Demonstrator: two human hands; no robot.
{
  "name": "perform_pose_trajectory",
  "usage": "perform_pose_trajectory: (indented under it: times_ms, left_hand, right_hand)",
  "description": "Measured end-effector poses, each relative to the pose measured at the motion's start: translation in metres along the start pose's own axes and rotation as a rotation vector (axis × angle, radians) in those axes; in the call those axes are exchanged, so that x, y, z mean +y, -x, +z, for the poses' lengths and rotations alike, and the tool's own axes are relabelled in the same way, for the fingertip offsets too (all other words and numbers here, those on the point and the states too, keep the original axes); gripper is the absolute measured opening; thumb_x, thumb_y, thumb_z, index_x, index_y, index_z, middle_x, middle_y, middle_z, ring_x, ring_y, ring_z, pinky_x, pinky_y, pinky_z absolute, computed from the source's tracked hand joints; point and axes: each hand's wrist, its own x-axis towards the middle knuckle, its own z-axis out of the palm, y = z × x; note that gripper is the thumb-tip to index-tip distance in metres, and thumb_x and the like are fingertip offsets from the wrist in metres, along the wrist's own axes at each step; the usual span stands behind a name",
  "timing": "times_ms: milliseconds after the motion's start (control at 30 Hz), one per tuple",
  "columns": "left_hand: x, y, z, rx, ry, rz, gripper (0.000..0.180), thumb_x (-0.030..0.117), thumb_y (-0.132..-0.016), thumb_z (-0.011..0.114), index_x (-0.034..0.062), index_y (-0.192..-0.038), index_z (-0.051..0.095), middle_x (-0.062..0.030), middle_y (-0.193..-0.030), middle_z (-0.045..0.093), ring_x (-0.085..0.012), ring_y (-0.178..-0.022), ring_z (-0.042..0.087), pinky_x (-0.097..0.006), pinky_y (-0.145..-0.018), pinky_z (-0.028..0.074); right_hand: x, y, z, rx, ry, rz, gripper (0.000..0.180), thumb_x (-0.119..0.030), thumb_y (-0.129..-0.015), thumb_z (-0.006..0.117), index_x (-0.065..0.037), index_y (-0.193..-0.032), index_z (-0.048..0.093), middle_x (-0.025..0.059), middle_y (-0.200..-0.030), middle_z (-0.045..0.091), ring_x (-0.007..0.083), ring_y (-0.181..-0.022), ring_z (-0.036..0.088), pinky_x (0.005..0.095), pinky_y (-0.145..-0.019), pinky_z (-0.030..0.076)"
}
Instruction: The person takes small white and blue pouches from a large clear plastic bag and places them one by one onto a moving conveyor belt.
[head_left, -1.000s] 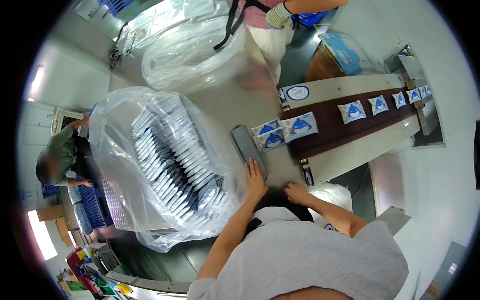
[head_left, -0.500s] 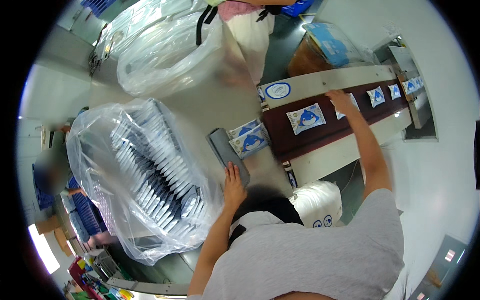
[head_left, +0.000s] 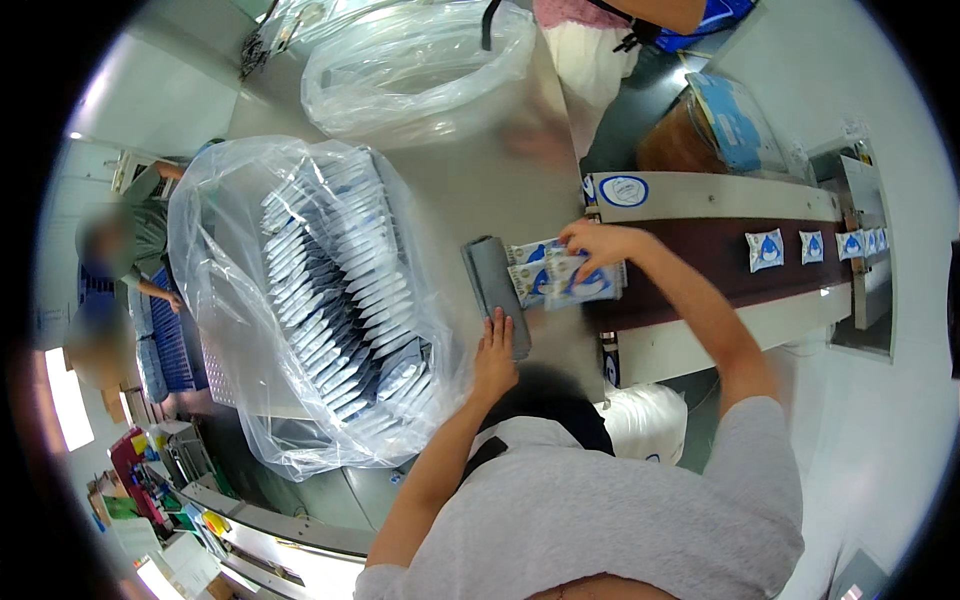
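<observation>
My right hand (head_left: pixel 600 245) reaches over the near end of the dark red conveyor belt (head_left: pixel 690 265), its fingers closed on a small white and blue packet (head_left: pixel 597 291). This packet overlaps other packets (head_left: pixel 528 284) lying on the metal table. A grey oblong block (head_left: pixel 487 268) stands against their left edge. My left hand (head_left: pixel 494 362) rests on the block's near end, fingers stretched out and holding nothing. To the left, a large clear plastic bag (head_left: pixel 205 215) contains stacked rows of silvery packets (head_left: pixel 375 285).
Several packets (head_left: pixel 766 250) sit farther along the belt, toward a wall opening. Another clear bag (head_left: pixel 400 95) lies at the table's far side, near a person in white trousers (head_left: pixel 590 75). A white sack (head_left: pixel 645 420) is below the belt. Another person (head_left: pixel 145 235) stands at far left.
My right hand has moved left from the belt to the packets by the block. The two nearest packets have left their places on the belt. The view has shifted; my left hand stays on the block.
</observation>
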Motion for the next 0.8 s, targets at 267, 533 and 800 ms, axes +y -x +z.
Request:
perform_pose_trajectory:
  times_ms: [267, 533, 800]
  left_hand:
    - [0.001, 0.004, 0.0, -0.011, 0.019, -0.035, 0.087, -0.001, -0.062, 0.061, -0.0022, -0.141, 0.023, -0.0214, -0.15, 0.01, -0.0429, -0.135, 0.021, -0.046, -0.104, 0.032]
    - [0.008, 0.002, -0.004, 0.093, 0.028, 0.01, 0.089, 0.004, -0.062, 0.066, -0.0024, -0.14, 0.023, -0.0188, -0.15, 0.013, -0.0443, -0.131, 0.026, -0.048, -0.1, 0.036]
    - [0.018, -0.018, -0.016, -0.132, 1.575, -0.546, 0.095, 0.026, -0.079, 0.071, 0.0143, -0.146, 0.006, -0.0132, -0.148, 0.021, -0.0335, -0.127, 0.035, -0.042, -0.096, 0.038]
  right_hand:
    - [-0.032, -0.058, 0.051, -0.221, 0.237, 0.507, 0.101, -0.048, -0.044, 0.083, 0.005, -0.12, 0.043, 0.0251, -0.113, 0.05, 0.0374, -0.113, 0.046, 0.0403, -0.095, 0.04]
    - [-0.093, -0.011, 0.092, -0.215, 0.029, 0.815, 0.097, -0.051, -0.049, 0.082, 0.006, -0.115, 0.038, 0.0254, -0.092, 0.061, 0.0378, -0.089, 0.061, 0.0417, -0.077, 0.049]
    - [-0.131, 0.01, 0.074, 0.19, -0.313, 0.934, 0.097, -0.043, -0.053, 0.084, 0.003, -0.124, 0.036, 0.0237, -0.105, 0.06, 0.0346, -0.099, 0.06, 0.0369, -0.086, 0.047]
